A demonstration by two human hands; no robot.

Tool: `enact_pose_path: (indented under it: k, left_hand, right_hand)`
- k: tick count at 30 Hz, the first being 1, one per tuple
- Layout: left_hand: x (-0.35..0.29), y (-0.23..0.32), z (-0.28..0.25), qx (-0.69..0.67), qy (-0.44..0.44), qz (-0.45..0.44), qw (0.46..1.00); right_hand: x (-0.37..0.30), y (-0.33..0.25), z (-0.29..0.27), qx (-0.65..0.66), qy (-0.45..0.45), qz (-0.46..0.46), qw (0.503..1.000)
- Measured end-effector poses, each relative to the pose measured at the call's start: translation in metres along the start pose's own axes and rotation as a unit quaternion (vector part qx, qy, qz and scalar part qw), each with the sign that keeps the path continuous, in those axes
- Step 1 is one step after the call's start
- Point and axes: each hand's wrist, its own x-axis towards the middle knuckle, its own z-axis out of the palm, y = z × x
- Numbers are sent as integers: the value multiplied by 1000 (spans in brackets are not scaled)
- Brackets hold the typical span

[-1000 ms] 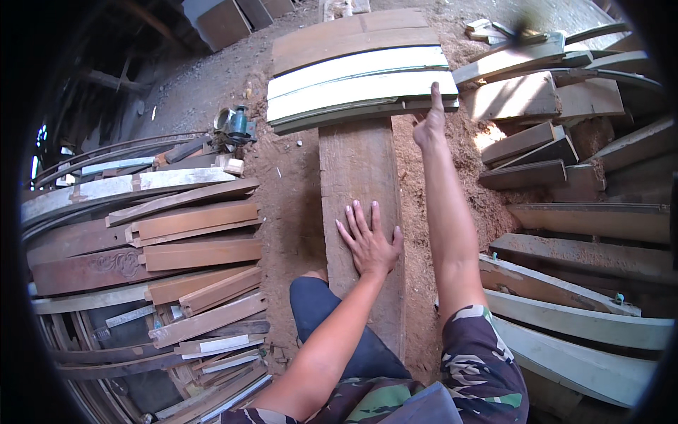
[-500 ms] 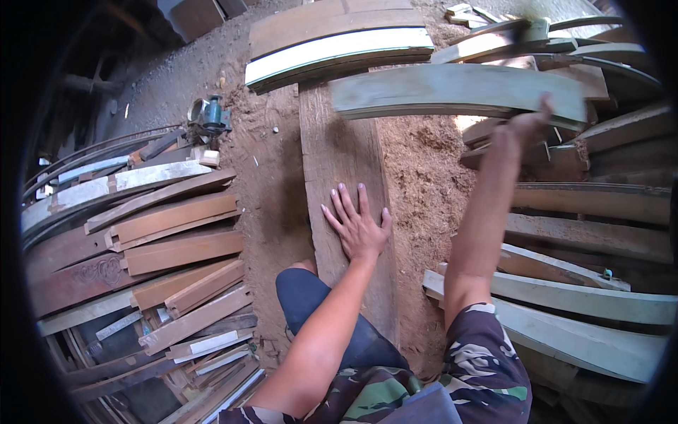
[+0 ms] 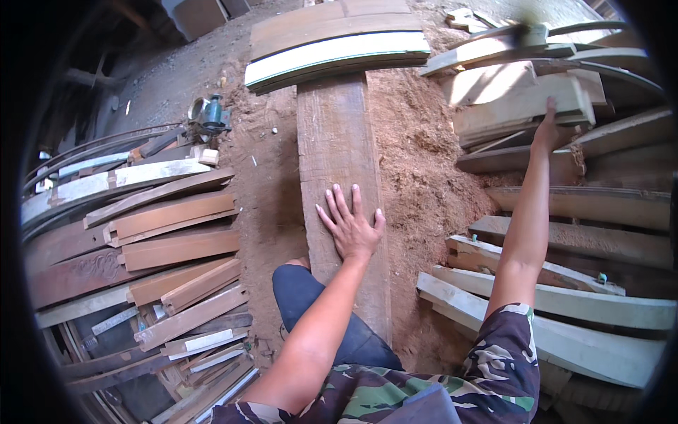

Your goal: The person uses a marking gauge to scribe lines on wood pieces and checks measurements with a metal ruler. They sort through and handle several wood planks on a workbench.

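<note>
My left hand (image 3: 351, 230) lies flat, fingers spread, on a long weathered wooden plank (image 3: 339, 134) that runs away from me. At the right, my outstretched right hand (image 3: 548, 133) grips the near edge of a pale, slightly curved wooden board (image 3: 505, 116) close to its right end. That board rests on or against a pile of other boards; its underside is hidden. Across the plank's far end lie a white-edged curved board (image 3: 339, 58) and brown boards (image 3: 325, 28) side by side.
Stacked brown wood pieces (image 3: 180, 251) fill the left side. Behind them stands a small teal machine or tool (image 3: 213, 113). Long pale curved boards (image 3: 593, 346) lie at the lower right. Sawdust (image 3: 417, 155) covers the ground beside the plank.
My right hand has carried the pale board from above the plank rightward, down onto the pile at the right. My left hand has stayed flat on the plank.
</note>
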Motion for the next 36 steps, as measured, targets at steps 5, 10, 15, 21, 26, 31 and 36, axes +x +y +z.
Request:
enact_pose_path:
  k: [5, 10, 15, 21, 26, 31, 36]
  left_hand:
    - [-1, -4, 1, -3, 4, -3, 1000]
    - [0, -8, 4, 4, 8, -3, 1000]
    - [2, 0, -2, 3, 2, 11, 1000]
    - [1, 0, -6, -3, -21, -2, 1000]
    - [1, -1, -4, -14, -21, 0, 1000]
    - [3, 0, -3, -22, 8, 13, 1000]
    - [1, -3, 3, -19, 17, 8, 1000]
  right_hand:
    - [-106, 82, 32, -161, 69, 379, 909]
    - [-225, -2, 164, 32, -276, 373, 885]
    - [-261, -77, 268, 152, -246, 518, 805]
    - [-272, -78, 287, 186, -89, 506, 838]
    - [-217, -99, 218, 282, -42, 297, 911]
    - [-88, -216, 125, 324, 100, 103, 935]
    - [-25, -257, 50, 362, 18, 42, 931]
